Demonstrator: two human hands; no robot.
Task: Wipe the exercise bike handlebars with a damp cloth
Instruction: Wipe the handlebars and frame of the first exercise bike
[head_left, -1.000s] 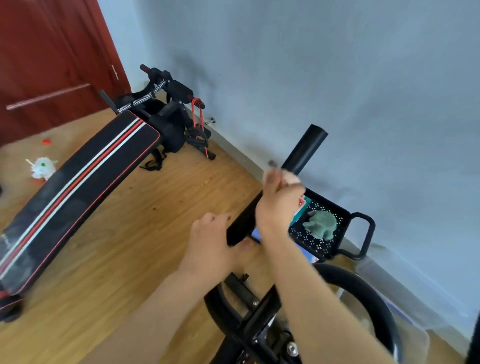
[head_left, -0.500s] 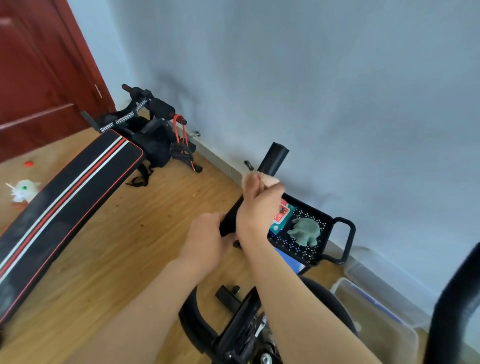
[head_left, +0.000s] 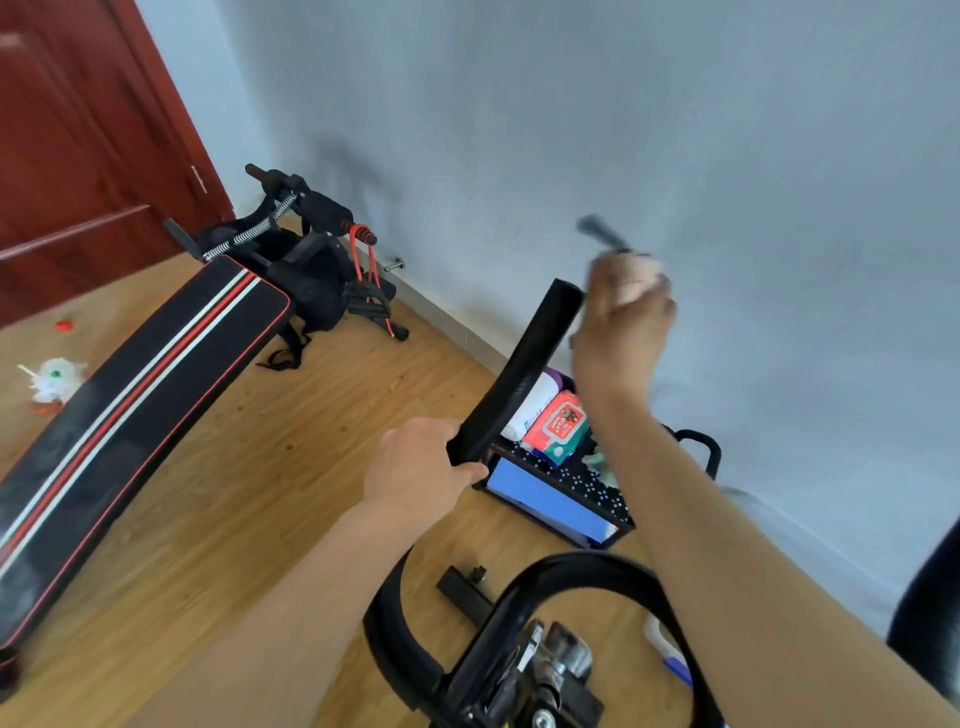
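The exercise bike's left handlebar (head_left: 524, 374) is a black padded tube rising up and away from me. My left hand (head_left: 421, 473) grips its lower end. Off the bar, just right of its tip, my right hand (head_left: 621, 332) is raised and motion-blurred. It is closed on a pale cloth (head_left: 631, 288), and a thin dark blurred piece sticks out above the fist. The curved black centre bar (head_left: 587, 566) loops below my arms. Part of the right handlebar (head_left: 930, 597) shows at the right edge.
A black sit-up bench (head_left: 130, 395) with red and white stripes lies on the wooden floor to the left. A black perforated basket (head_left: 587, 488) with a wipes pack (head_left: 558, 426) stands against the grey wall behind the bar. A red door (head_left: 78, 156) is far left.
My right hand slid up the bar with the cloth and has come off past its tip to the right. My left hand keeps hold of the bar's lower end.
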